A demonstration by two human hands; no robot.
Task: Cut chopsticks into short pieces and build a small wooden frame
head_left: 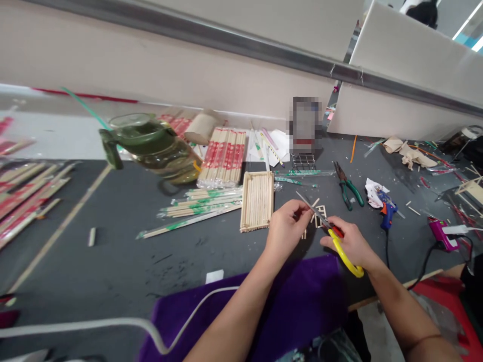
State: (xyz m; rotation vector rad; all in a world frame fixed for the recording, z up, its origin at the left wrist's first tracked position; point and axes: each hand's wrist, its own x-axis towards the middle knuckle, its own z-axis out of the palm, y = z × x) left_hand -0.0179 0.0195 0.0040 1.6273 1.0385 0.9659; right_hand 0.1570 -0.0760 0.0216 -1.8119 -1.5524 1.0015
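Observation:
My right hand (pixel 352 244) is closed round scissors (pixel 346 259) with yellow and red handles. The blades point up and left, slightly apart, past the fingertips of my left hand (pixel 289 223). Those fingers are pinched on what looks like a short wooden stick (pixel 315 203), mostly hidden by fingers and blades. Beneath the blades lies a small frame of thin sticks (pixel 320 216), with short cut pieces (pixel 304 234) near it. Left of my left hand a rectangular tray of joined chopsticks (pixel 258 201) lies on the dark table.
Wrapped chopsticks (pixel 222 156) and a tilted-looking green-lidded jug (pixel 151 143) stand to the left. Pliers (pixel 347 186), a blue glue gun (pixel 388 213) and a pink power socket (pixel 444 234) lie right. A purple cloth (pixel 302 291) and white cable (pixel 124 323) are in front.

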